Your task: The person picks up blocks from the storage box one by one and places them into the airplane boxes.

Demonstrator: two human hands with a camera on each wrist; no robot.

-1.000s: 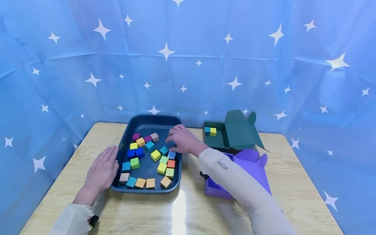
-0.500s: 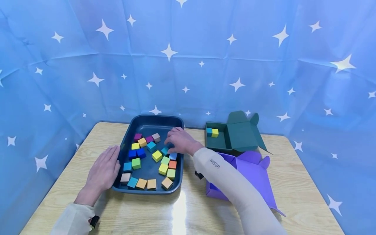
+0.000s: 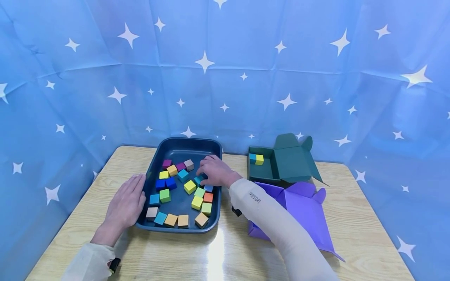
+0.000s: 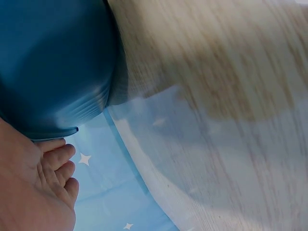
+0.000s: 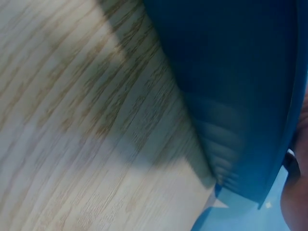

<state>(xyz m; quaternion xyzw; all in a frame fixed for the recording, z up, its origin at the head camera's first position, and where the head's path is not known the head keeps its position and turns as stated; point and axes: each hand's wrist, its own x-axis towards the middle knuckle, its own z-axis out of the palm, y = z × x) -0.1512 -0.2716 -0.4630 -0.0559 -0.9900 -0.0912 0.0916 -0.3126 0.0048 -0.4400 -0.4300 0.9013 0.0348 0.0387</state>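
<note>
A dark blue tray (image 3: 179, 145) holds several small coloured wooden cubes. Along its left wall rests my left hand (image 3: 126, 201), fingers straight and together; the left wrist view shows the fingers (image 4: 60, 159) at the outer side of the tray rim. My right hand (image 3: 217, 171) reaches in over the right rim, bent downward. Its thumb and fingertips are right at a teal cube (image 3: 198, 180), partly covered by the hand; I cannot tell whether they pinch it. A blue cube (image 3: 208, 188) and a light green cube (image 3: 199, 192) lie close by.
Behind on the right, an open dark green box (image 3: 261, 173) holds a teal cube (image 3: 252, 158) and a yellow cube (image 3: 259, 159). In front of it stands an open purple box (image 3: 306, 218), partly hidden by my right sleeve (image 3: 277, 222). A blue star-patterned curtain (image 3: 225, 78) surrounds the table.
My right hand has moved slightly left and down, closer over the teal cube. The left hand keeps its place on the tray. The whole view has shifted a little.
</note>
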